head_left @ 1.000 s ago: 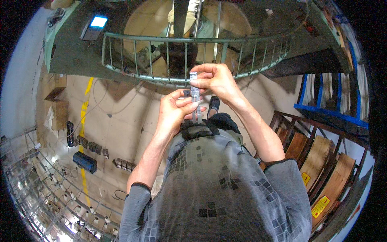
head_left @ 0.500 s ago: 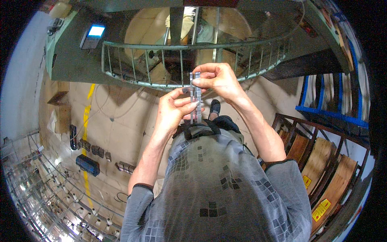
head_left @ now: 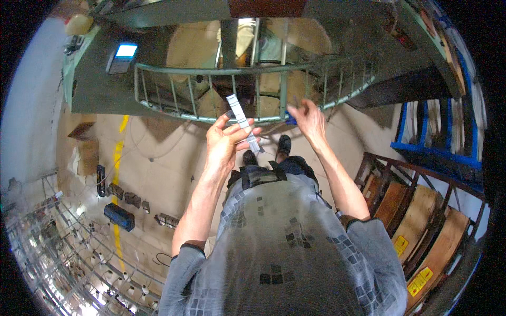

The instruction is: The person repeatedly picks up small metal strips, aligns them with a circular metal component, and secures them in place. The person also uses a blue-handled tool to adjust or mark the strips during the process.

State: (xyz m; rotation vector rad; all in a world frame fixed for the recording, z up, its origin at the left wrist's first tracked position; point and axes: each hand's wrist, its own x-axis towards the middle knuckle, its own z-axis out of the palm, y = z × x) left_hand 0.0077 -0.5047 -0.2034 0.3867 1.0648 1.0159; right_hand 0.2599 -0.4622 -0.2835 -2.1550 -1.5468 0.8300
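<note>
Left hand (head_left: 220, 145) holds a strip (head_left: 238, 112) partly hiding the green railing (head_left: 253, 69).

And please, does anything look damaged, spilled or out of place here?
Perhaps the blue oblong block: it appears to sit over the yellow floor line, interrupting it. No spill or damage stands out.

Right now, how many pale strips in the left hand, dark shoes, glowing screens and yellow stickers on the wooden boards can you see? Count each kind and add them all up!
Pale strip in the left hand: 1
Dark shoes: 2
Glowing screen: 1
Yellow stickers on the wooden boards: 2
Total: 6
</note>
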